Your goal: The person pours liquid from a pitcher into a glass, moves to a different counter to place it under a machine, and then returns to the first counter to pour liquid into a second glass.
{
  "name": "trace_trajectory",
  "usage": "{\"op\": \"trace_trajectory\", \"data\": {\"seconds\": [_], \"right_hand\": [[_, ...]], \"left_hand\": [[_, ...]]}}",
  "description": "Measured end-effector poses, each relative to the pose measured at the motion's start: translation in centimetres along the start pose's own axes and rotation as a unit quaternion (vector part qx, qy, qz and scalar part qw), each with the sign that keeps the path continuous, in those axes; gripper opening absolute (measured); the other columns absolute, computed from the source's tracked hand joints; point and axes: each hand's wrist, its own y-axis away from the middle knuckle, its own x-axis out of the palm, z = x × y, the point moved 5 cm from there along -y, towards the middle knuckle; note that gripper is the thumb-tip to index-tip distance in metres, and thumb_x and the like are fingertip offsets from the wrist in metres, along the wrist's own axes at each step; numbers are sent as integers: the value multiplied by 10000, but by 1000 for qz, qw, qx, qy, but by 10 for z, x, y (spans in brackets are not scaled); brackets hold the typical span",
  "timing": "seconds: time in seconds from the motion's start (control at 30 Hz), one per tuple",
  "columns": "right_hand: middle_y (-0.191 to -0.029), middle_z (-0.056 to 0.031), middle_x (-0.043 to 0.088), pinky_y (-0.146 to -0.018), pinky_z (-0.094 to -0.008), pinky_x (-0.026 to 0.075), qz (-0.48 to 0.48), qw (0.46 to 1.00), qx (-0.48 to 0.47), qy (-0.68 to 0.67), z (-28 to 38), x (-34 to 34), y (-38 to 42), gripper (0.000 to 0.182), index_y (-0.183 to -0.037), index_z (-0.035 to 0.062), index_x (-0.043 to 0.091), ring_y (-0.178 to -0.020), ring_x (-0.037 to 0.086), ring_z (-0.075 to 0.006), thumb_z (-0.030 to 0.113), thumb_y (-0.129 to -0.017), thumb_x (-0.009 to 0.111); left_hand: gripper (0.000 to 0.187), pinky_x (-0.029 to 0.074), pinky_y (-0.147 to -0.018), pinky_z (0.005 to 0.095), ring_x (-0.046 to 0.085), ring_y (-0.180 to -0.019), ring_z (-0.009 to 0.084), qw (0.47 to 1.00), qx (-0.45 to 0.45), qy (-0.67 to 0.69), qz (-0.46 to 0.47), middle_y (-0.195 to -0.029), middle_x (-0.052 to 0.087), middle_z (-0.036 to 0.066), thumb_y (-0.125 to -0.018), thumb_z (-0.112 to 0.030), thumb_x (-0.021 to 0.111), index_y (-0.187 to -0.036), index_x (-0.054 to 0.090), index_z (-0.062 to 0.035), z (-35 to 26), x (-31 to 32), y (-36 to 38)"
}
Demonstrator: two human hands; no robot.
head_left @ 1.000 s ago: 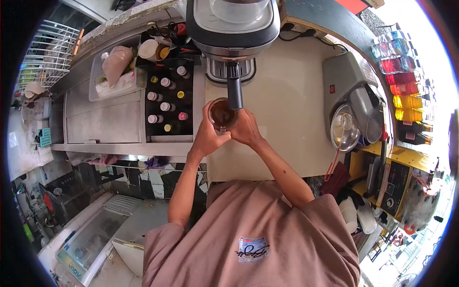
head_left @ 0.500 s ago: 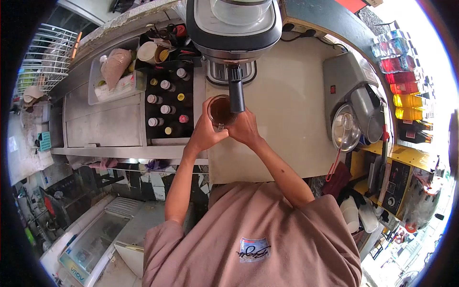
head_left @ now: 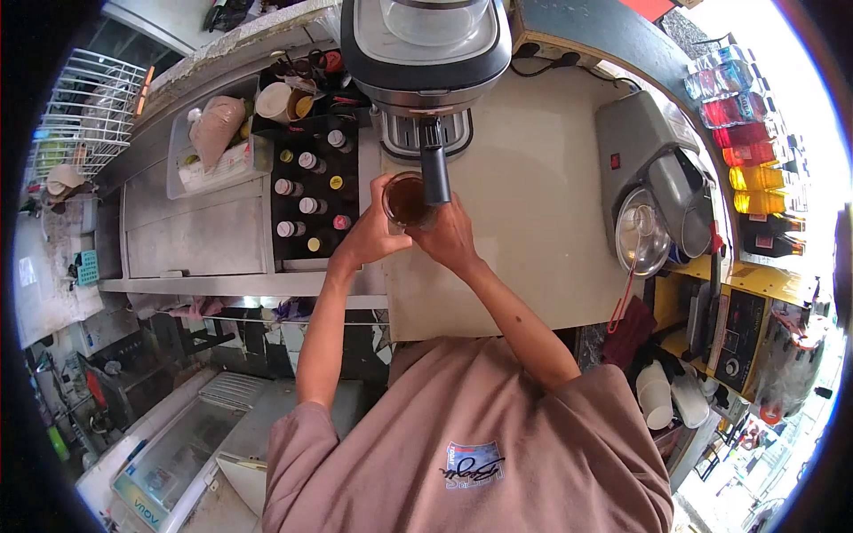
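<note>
A clear round glass with dark brown liquid in it is between my two hands, in front of the coffee machine. My left hand curls around its left side, thumb toward me. On the other side my right hand is closed against the glass, its fingers partly hidden. The black portafilter handle juts out from the machine just above my right hand and covers part of the glass's right edge. Under the portafilter lies the metal drip tray.
Several capped bottles stand in a dark crate on the left, near a clear plastic bin. On the right are a grey appliance and a metal strainer. Colourful bottles line the far right.
The view has shifted slightly. Both hands stay around the glass, which has moved a little to the left, and my left thumb now lies lower on its near side.
</note>
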Motion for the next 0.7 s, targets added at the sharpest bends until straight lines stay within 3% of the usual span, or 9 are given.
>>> {"op": "trace_trajectory", "data": {"seconds": [0.13,0.27,0.47,0.7], "right_hand": [[-1290,-177,574,-987,-472,462,2,998,-54,-12,-12,3,0,796,-1335,26,470,-1189,535,-391,151,-659,872],[-1298,-195,560,-1010,-473,448,-9,998,-56,-4,-23,8,7,822,-1359,9,445,-1194,525,-401,156,-669,867],[-1298,-221,542,-1030,-471,441,-48,993,-105,-8,-25,8,12,822,-1361,-25,431,-1199,522,-407,154,-682,858],[-1296,-212,543,-1004,-462,458,-67,992,-104,-2,-25,9,12,798,-1344,-22,451,-1189,530,-397,166,-689,867]], "left_hand": [[932,278,-1187,370,395,-1385,258,998,-5,55,29,-1412,417,155,-668,11,692,-1459,204,-46,0,-2,-5],[907,277,-1191,358,398,-1383,238,998,-5,33,44,-1414,420,127,-650,19,675,-1457,266,-38,-10,-7,-10],[891,288,-1193,352,413,-1383,212,991,-47,120,47,-1426,440,100,-635,55,638,-1461,316,-35,-7,-10,-9],[816,314,-1163,350,441,-1357,195,987,-52,149,-39,-1424,450,83,-657,75,622,-1422,356,-31,9,-9,3]]}}
